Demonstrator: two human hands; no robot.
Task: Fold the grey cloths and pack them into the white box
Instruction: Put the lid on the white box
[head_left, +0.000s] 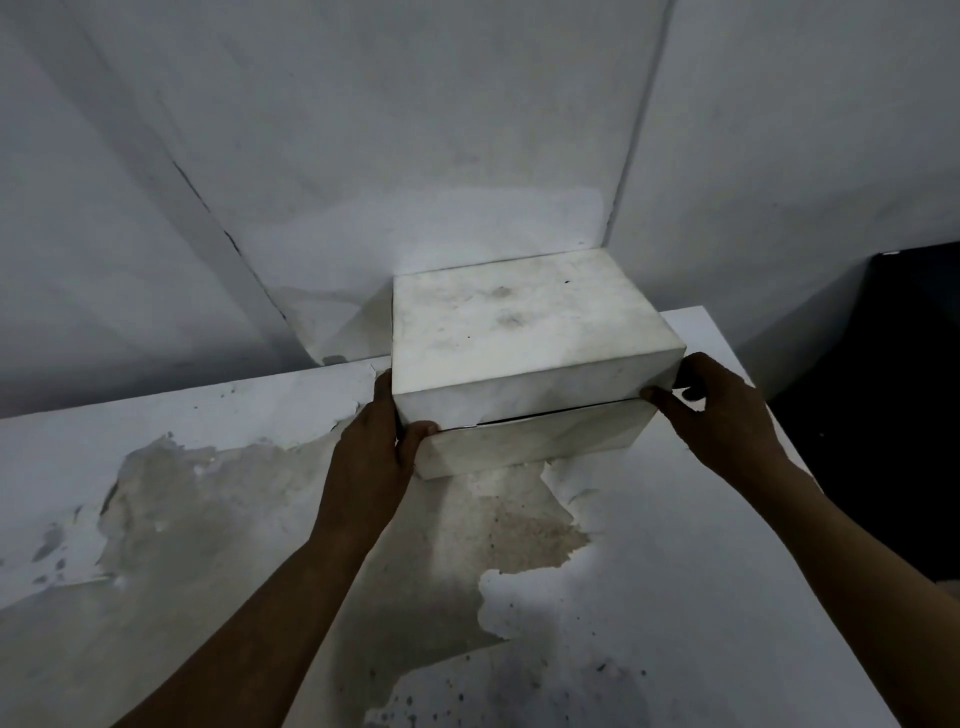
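The white box (524, 431) stands on the table near the back wall, with its white lid (509, 327) sitting on it; a thin dark gap shows along the front between lid and base. My left hand (374, 447) grips the lid's near-left corner, thumb on the front face. At the near-right corner my right hand (722, 415) holds the lid, thumb on the front edge and fingers around the side. No grey cloth is in view; the inside of the box is hidden.
The table (675, 571) is white with large peeled, stained patches. White walls meet in a corner right behind the box. The table's right edge drops off to a dark area (883, 415).
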